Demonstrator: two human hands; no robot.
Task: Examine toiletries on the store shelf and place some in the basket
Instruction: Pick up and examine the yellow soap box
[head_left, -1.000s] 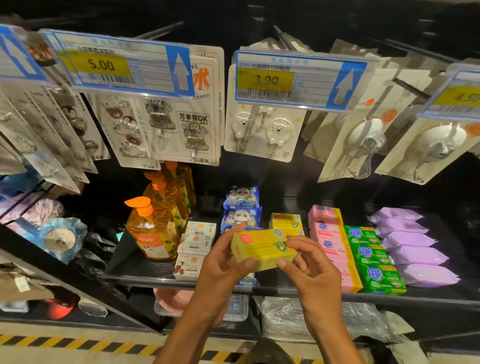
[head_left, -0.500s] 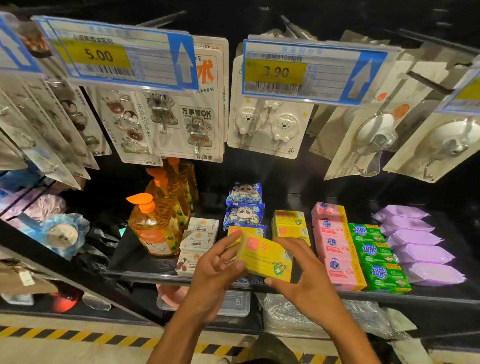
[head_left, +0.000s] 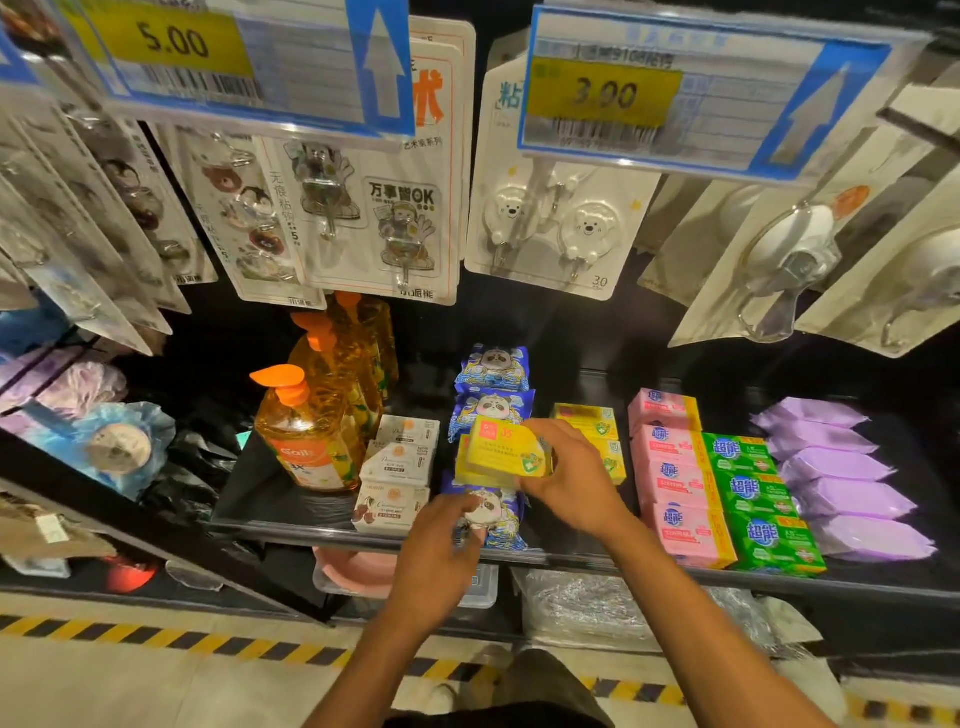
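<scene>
1. The right hand (head_left: 574, 480) is closed round the right end of a yellow box (head_left: 501, 449). The fingers are curled over the box's top edge and the thumb is placed beneath it.
2. The yellow box is held tilted, just above the shelf (head_left: 311, 527), near the middle of the shelf's front edge.
3. The left hand (head_left: 439, 556) is extended, and its fingertips are laid on a blue panda pack (head_left: 493, 514) at the front edge. Whether the pack is pinched cannot be told because of blur.
4. Directly under the held box, a second yellow box (head_left: 461, 467) is seen lying on the shelf, behind the touched pack.
5. Further back in the same column, two more panda packs (head_left: 493, 366) are noted.
6. Toward the right end of the shelf, these are recorded in order: a row of yellow boxes (head_left: 587, 415), partly hidden by the right hand, then pink boxes (head_left: 675, 473), green boxes (head_left: 748, 491) and purple packs (head_left: 836, 467).
7. Toward the left end of the shelf, white boxes (head_left: 400, 460) are stacked just beside the panda column. Orange pump bottles (head_left: 306, 441) stand beyond them.
8. Above the shelf, hook cards (head_left: 561, 223) are hung, and price tags (head_left: 176, 41) marked 5.00 and 3.00 are fixed in front of them.
</scene>
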